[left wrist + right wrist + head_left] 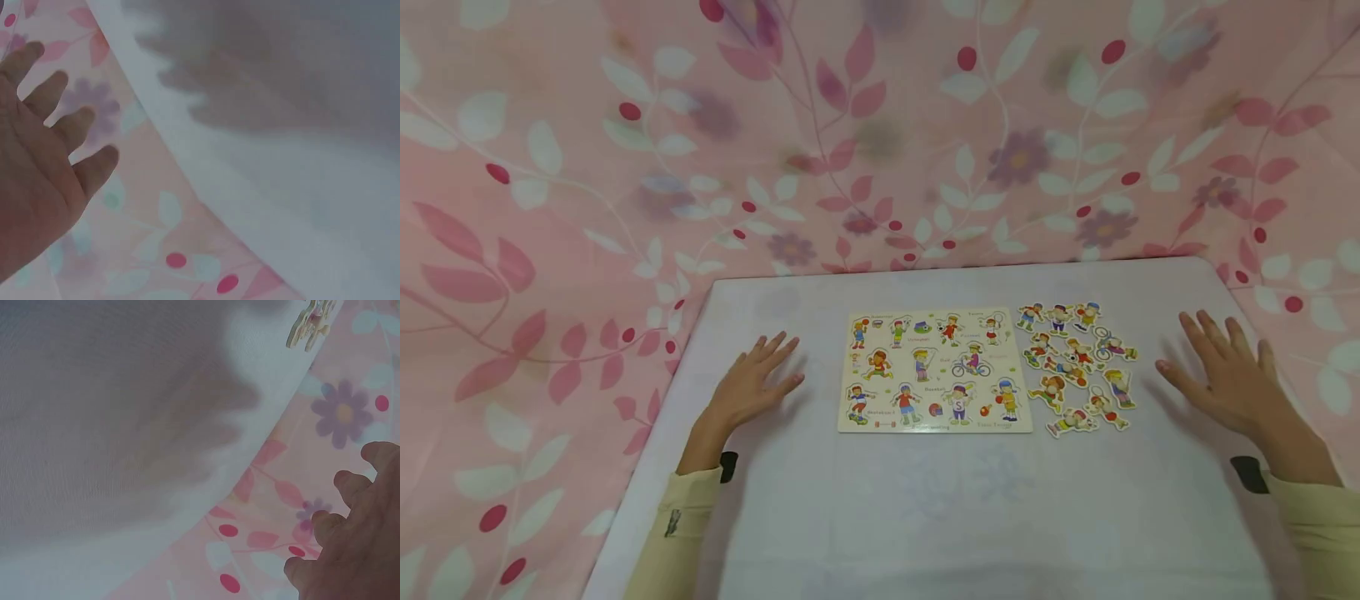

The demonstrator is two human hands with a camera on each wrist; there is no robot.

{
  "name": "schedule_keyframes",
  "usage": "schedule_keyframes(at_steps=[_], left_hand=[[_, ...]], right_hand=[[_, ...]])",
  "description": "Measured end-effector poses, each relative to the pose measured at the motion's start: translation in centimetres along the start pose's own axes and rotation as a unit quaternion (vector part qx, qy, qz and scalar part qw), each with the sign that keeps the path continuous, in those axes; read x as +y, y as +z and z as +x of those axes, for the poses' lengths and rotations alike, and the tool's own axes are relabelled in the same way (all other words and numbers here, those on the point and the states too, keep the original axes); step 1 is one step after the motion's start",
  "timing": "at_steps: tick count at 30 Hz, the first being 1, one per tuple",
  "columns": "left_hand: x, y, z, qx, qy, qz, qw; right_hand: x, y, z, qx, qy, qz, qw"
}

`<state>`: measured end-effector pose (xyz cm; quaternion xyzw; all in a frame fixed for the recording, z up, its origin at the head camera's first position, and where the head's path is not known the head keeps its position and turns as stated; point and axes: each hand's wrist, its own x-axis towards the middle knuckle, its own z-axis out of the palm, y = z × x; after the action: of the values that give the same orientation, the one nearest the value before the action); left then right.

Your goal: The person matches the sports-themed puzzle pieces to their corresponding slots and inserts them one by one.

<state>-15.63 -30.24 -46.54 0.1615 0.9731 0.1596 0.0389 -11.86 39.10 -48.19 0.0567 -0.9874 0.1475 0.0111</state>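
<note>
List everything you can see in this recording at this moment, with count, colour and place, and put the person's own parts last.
Table: one, white top, across the lower middle of the head view
Floral cloth: count unclear, pink with white, red and purple print, behind and beside the table
Picture board: one, cream with multicoloured figures, on the table
Loose figure pieces: about eleven, multicoloured, right of the board
Black wrist items: two, black, one by each wrist
Sleeves: two, beige, on the forearms
Left hand: one, bare, left of the board
Right hand: one, bare, right of the pieces
</note>
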Motion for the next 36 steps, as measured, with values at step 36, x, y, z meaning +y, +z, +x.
schedule_keyframes(at_steps=[36], left_hand=[[3.5,4.3,4.7,-0.052,0.071,-0.064,0.9941]], right_hand=[[-1.3,0.0,-0.9,0.007,0.000,0.004,1.000]])
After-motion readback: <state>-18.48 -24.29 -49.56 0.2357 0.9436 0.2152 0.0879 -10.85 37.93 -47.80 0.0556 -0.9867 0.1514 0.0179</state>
